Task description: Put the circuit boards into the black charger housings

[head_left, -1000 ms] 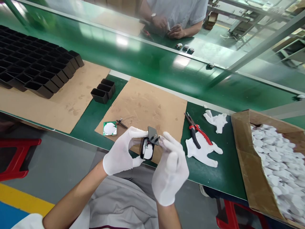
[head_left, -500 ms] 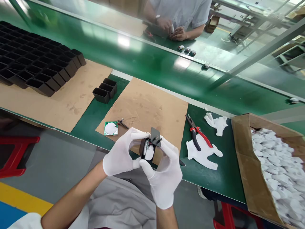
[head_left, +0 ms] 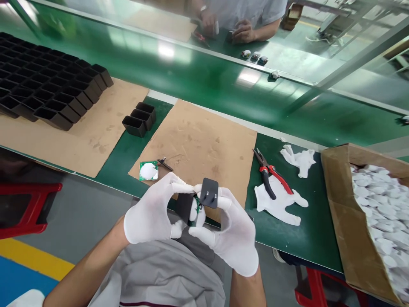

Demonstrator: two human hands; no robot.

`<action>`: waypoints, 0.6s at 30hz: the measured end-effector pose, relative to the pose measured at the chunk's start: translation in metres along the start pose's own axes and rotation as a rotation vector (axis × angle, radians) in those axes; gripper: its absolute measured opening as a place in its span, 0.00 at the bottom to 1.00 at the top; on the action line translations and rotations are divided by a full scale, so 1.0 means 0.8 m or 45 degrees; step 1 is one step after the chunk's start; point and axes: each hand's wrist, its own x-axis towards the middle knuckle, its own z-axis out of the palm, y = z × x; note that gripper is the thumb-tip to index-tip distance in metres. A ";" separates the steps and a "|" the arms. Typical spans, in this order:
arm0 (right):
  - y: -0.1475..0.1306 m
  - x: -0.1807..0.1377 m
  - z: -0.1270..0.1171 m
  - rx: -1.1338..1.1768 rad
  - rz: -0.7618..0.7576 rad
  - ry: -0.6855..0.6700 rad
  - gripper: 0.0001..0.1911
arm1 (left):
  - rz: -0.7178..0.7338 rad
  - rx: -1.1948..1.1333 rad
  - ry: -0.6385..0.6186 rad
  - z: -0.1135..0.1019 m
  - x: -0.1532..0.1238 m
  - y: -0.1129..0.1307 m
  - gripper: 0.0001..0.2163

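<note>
Both my hands wear white gloves and meet over the near edge of the green bench. My left hand [head_left: 152,215] is closed around a small black housing [head_left: 184,207] with a white and green part inside it. My right hand [head_left: 234,236] pinches a flat black cover [head_left: 210,193] with small slots, held at the housing's top right. The cover looks tilted open, joined to the housing by short wires. A green circuit board with a white dome [head_left: 148,171] and a small black clip [head_left: 165,163] lie on the bench just beyond my left hand.
Red-handled pliers [head_left: 270,177] lie on a white glove [head_left: 281,202]; another glove [head_left: 300,158] is behind. A cardboard box of white domes [head_left: 377,213] stands at right. Black housings [head_left: 139,119] and a black tray [head_left: 44,89] sit left on cardboard. Another person's hands [head_left: 223,30] work across the belt.
My hands drew slightly nearer to me. The black cover turned so its flat slotted face shows, and my right thumb moved under the housing.
</note>
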 end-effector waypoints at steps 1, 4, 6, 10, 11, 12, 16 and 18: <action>-0.005 -0.001 -0.004 0.039 0.022 0.032 0.31 | -0.015 -0.002 0.004 -0.001 -0.001 -0.001 0.33; -0.026 -0.006 -0.018 0.326 0.161 0.106 0.28 | -0.056 -0.071 0.052 -0.002 -0.005 -0.007 0.33; -0.039 -0.009 -0.025 0.523 0.239 0.070 0.29 | -0.072 -0.156 0.075 0.000 -0.007 -0.008 0.34; -0.058 -0.010 -0.028 0.608 0.283 -0.034 0.34 | -0.049 -0.287 0.101 0.009 -0.006 -0.002 0.34; -0.061 -0.008 -0.027 0.623 0.288 -0.056 0.34 | -0.038 -0.306 0.105 0.011 -0.004 0.000 0.34; -0.064 -0.005 -0.026 0.641 0.289 -0.075 0.35 | -0.029 -0.321 0.111 0.013 -0.003 0.002 0.33; -0.074 0.012 -0.025 0.663 0.200 -0.107 0.37 | 0.012 -0.352 0.120 0.017 0.000 0.008 0.34; -0.078 0.018 -0.026 0.593 0.166 -0.115 0.34 | 0.027 -0.350 0.119 0.018 0.000 0.009 0.35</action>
